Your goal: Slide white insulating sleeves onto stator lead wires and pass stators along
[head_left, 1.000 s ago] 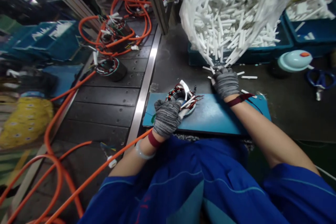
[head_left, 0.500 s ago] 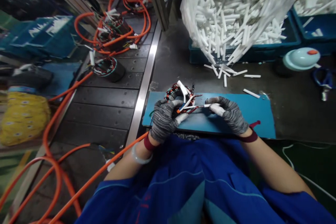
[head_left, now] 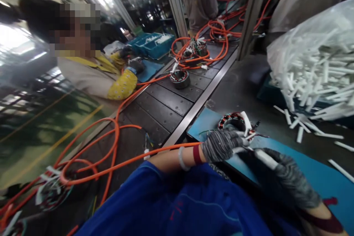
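A motor stator (head_left: 231,118), a ring with red, black and pale windings, lies on a blue mat (head_left: 309,166). My left hand (head_left: 224,143), in a grey knit glove with white fingertips, is closed on the stator's wires (head_left: 252,132) at its near right side. White sleeves (head_left: 246,122) stick up from that bundle. My right hand (head_left: 290,177), gloved alike, pinches with thumb and fingers just right of my left fingertips. A thin pale end of a white sleeve (head_left: 250,149) shows at this pinch; the glove hides most of it.
A plastic bag of white sleeves (head_left: 329,73) sits at the right, with loose ones spilled before it. Left of the metal rail (head_left: 199,103), a slatted line carries another stator (head_left: 179,79) and orange cables (head_left: 117,136). A co-worker (head_left: 91,70) works across the line.
The camera view has swung left and up, bringing the co-worker into sight. My right hand has come closer to my left hand. The stator stays on the mat.
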`<state>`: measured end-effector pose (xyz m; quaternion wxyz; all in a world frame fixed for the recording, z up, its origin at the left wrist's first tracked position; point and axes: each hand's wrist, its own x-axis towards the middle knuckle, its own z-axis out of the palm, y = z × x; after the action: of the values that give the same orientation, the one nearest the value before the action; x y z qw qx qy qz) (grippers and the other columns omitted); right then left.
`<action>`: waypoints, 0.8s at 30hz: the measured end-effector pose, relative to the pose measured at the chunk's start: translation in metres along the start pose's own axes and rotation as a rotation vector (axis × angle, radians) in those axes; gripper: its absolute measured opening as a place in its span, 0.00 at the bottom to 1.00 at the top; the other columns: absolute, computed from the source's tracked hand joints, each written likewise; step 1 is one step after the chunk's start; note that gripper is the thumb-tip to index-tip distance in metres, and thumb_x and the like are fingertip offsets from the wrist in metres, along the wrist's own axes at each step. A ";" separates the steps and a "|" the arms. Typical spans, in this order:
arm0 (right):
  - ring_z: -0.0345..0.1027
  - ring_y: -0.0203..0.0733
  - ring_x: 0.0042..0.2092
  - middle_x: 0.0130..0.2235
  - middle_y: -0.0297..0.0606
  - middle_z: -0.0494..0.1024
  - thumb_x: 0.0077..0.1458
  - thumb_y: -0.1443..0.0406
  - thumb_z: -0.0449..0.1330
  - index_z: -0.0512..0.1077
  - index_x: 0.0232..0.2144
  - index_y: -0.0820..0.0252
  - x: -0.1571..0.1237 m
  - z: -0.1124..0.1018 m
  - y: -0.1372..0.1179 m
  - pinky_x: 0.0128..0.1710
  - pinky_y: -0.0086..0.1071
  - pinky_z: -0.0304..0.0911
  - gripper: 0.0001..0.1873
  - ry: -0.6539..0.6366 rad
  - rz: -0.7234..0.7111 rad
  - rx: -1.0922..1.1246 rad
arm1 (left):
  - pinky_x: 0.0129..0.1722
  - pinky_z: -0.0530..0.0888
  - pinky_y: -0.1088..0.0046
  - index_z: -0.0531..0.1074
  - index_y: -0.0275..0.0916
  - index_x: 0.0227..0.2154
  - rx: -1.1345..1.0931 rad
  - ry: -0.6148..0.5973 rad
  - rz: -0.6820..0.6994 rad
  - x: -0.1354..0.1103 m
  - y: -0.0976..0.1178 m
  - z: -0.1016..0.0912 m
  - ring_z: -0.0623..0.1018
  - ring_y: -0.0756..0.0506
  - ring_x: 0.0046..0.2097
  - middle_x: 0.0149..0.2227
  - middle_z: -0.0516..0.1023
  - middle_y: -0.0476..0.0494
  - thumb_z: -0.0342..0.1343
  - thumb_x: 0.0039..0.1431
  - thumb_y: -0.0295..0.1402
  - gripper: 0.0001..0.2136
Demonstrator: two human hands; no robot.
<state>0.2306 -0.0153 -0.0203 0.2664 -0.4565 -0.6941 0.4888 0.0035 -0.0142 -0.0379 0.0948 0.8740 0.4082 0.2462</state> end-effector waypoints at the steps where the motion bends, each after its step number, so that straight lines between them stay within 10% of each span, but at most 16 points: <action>1: 0.82 0.55 0.38 0.38 0.36 0.86 0.65 0.50 0.57 0.83 0.39 0.48 0.000 0.002 0.001 0.37 0.44 0.80 0.17 -0.036 0.054 0.073 | 0.63 0.74 0.63 0.80 0.40 0.50 0.065 0.010 0.042 -0.003 0.000 0.002 0.79 0.43 0.58 0.56 0.80 0.38 0.51 0.72 0.34 0.14; 6: 0.81 0.57 0.44 0.42 0.38 0.86 0.61 0.48 0.61 0.83 0.40 0.48 -0.008 0.007 0.016 0.47 0.47 0.78 0.16 0.044 0.105 0.078 | 0.60 0.77 0.57 0.79 0.40 0.54 0.236 0.016 0.134 -0.010 0.000 0.007 0.78 0.38 0.59 0.59 0.78 0.36 0.49 0.72 0.33 0.16; 12: 0.79 0.53 0.37 0.37 0.44 0.85 0.64 0.54 0.60 0.82 0.44 0.51 -0.025 0.009 0.021 0.42 0.47 0.75 0.15 0.491 -0.363 -0.514 | 0.60 0.77 0.69 0.80 0.38 0.51 0.103 0.106 0.112 -0.010 0.000 -0.001 0.80 0.46 0.56 0.55 0.81 0.38 0.51 0.72 0.34 0.14; 19: 0.65 0.37 0.17 0.15 0.30 0.69 0.72 0.57 0.41 0.78 0.34 0.57 0.006 0.044 0.018 0.25 0.30 0.69 0.28 0.069 -0.175 -0.152 | 0.59 0.78 0.65 0.78 0.38 0.53 0.065 0.169 0.106 -0.012 -0.004 -0.002 0.79 0.44 0.58 0.56 0.80 0.36 0.51 0.70 0.29 0.14; 24: 0.80 0.47 0.39 0.40 0.45 0.85 0.61 0.54 0.57 0.78 0.43 0.56 0.001 0.037 0.031 0.46 0.44 0.76 0.16 0.238 -0.207 -0.137 | 0.66 0.72 0.61 0.75 0.39 0.55 0.048 0.152 0.110 -0.015 0.001 -0.022 0.80 0.44 0.57 0.55 0.81 0.39 0.54 0.67 0.29 0.15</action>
<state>0.2112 -0.0276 -0.0627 0.3640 -0.4541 -0.7326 0.3528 -0.0153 -0.0266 -0.0235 0.0290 0.8758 0.3712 0.3070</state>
